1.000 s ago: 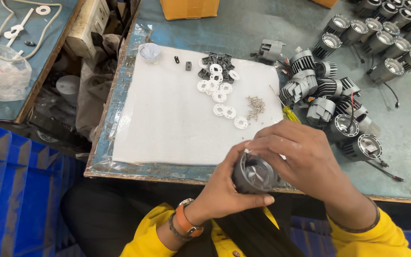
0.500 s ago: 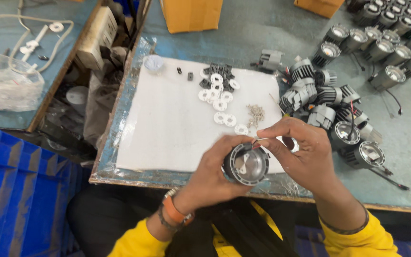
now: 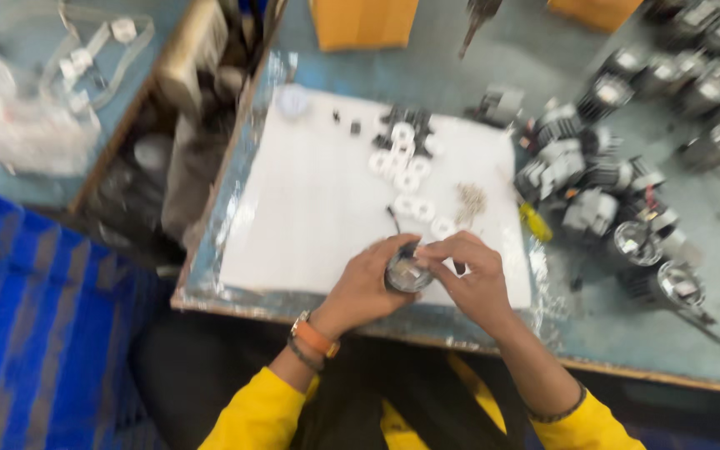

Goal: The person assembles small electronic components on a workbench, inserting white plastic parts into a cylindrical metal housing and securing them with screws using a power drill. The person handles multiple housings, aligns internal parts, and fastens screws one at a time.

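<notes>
Small round dark lamp housing (image 3: 407, 274) with shiny reflector face up, above the near edge of white sheet (image 3: 327, 217).

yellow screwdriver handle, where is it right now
In the head view the yellow screwdriver handle lies at the right edge of the white sheet, between the screws and the lamp housings.

Both hands are brought together – the left hand (image 3: 372, 279) is cupped, the right hand (image 3: 468, 275) is curled, fingers (image 3: 431, 250) bent.
</notes>
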